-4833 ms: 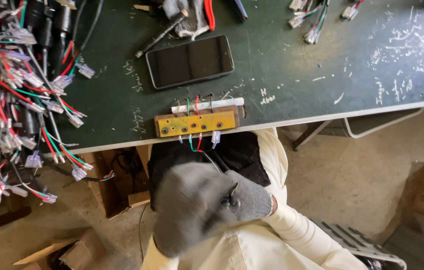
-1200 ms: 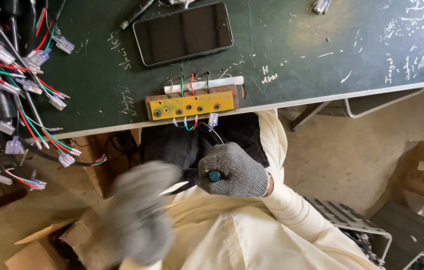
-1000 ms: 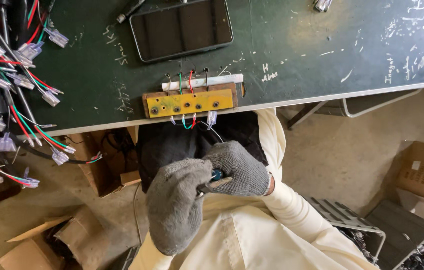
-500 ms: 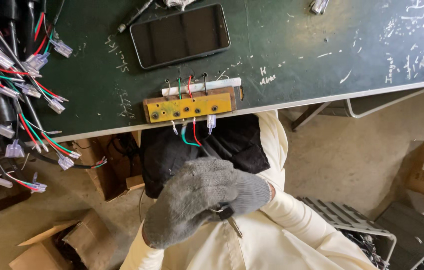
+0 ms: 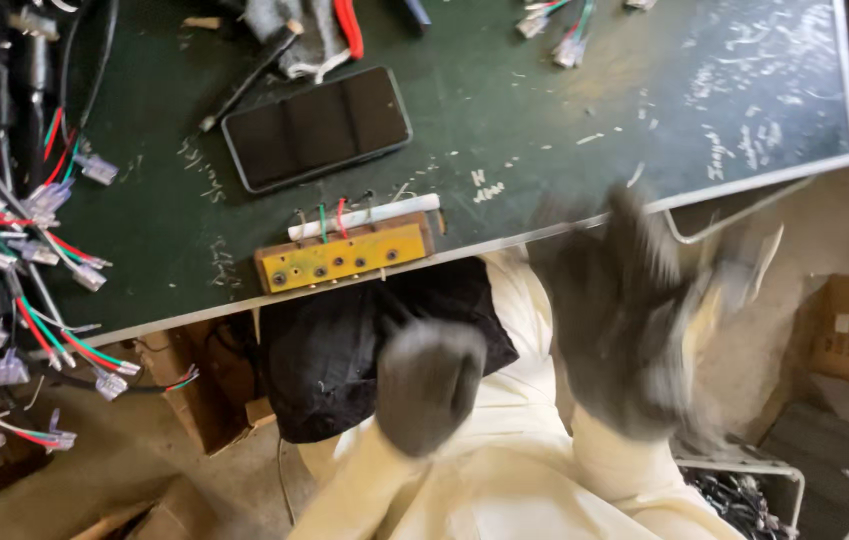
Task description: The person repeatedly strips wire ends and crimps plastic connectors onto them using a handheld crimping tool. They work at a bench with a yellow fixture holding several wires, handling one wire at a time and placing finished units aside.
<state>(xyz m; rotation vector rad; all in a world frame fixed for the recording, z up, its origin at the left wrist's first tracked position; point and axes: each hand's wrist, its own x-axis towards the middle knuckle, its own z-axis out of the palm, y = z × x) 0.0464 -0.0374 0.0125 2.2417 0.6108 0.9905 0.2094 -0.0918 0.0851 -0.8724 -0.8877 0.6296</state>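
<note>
Both gloved hands hover over the lap, near the green table. The left hand is curled into a fist; whether it holds anything cannot be told. The right hand, blurred, is spread open and empty. The yellow terminal block with coloured wires sits at the table's near edge, just beyond them, a black phone farther back. This looks like a pause between wiring steps; reaching the block next would call for a short forward reach.

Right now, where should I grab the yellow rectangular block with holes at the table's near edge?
Pinch the yellow rectangular block by its two short ends, coming from above. Its long back side is crowded by the white rod and coloured wires; the ends look free.
</note>
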